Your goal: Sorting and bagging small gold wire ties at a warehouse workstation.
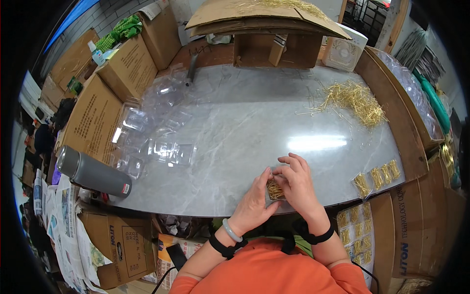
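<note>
At the table's near edge, my left hand (252, 200) curls round the side of a small clear plastic box (275, 190) filled with short gold-coloured wire pieces. My right hand (299, 185) is at the box's other side, with its thumb and forefinger at the far rim and its other fingers stretched out. The fingertips of both hands meet near that rim. A loose heap of thin gold wire pieces (360, 103) lies at the far right of the table. Several clear packs of gold wire (362, 185) stand in a row by the right edge.
Empty clear plastic boxes (171, 153) are scattered at the left. A grey bottle (95, 171) lies at the near left edge. Cardboard boxes (129, 66) line the left, and an open carton (276, 49) stands at the back beside a white fan (344, 51). Filled packs (356, 230) sit below right.
</note>
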Demonstrator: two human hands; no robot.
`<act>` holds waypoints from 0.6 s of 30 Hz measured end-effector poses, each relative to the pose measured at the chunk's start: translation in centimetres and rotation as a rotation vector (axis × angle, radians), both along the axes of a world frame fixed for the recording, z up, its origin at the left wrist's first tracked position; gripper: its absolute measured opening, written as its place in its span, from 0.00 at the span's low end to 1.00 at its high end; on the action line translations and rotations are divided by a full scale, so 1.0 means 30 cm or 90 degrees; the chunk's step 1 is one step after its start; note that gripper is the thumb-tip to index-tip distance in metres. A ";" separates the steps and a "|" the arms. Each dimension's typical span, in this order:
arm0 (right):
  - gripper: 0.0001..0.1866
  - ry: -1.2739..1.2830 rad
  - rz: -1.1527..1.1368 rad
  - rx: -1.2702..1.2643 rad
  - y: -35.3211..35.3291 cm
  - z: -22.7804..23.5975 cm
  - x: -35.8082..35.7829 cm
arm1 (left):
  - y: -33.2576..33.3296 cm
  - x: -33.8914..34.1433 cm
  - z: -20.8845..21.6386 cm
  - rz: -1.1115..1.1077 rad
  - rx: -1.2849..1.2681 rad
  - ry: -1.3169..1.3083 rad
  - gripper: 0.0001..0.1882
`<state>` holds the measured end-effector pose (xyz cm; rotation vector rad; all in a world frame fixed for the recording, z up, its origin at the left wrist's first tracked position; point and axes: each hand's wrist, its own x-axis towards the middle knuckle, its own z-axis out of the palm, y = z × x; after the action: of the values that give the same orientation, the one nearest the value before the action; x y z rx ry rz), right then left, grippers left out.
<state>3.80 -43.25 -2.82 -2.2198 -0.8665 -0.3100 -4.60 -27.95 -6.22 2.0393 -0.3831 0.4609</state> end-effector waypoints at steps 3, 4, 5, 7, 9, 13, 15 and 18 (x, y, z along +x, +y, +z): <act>0.12 0.005 -0.004 -0.001 0.004 0.005 -0.008 | -0.002 -0.009 0.006 0.016 0.003 0.043 0.61; 0.13 0.001 -0.003 -0.005 0.005 0.001 -0.008 | -0.003 -0.007 0.004 0.015 -0.002 0.033 0.61; 0.13 -0.002 -0.002 -0.010 0.005 -0.002 -0.007 | -0.004 -0.003 0.000 0.014 -0.008 0.023 0.62; 0.13 -0.008 -0.005 -0.008 0.011 0.001 -0.005 | -0.003 0.000 -0.009 0.015 -0.013 0.004 0.61; 0.12 0.002 -0.008 0.010 0.013 -0.001 -0.003 | -0.001 0.003 -0.018 0.016 -0.014 -0.014 0.59; 0.09 0.097 0.002 0.095 -0.004 -0.009 -0.003 | -0.003 0.004 -0.026 0.012 -0.032 -0.007 0.61; 0.08 0.149 0.012 0.131 -0.019 -0.011 -0.003 | -0.006 0.003 -0.024 0.015 -0.041 0.008 0.61; 0.08 0.175 0.018 0.137 -0.032 -0.011 -0.006 | -0.007 0.000 -0.015 0.004 -0.041 0.023 0.63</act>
<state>3.63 -44.21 -3.15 -1.9900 -0.6813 -0.0768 -4.59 -28.16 -6.68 1.9838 -0.3356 0.4346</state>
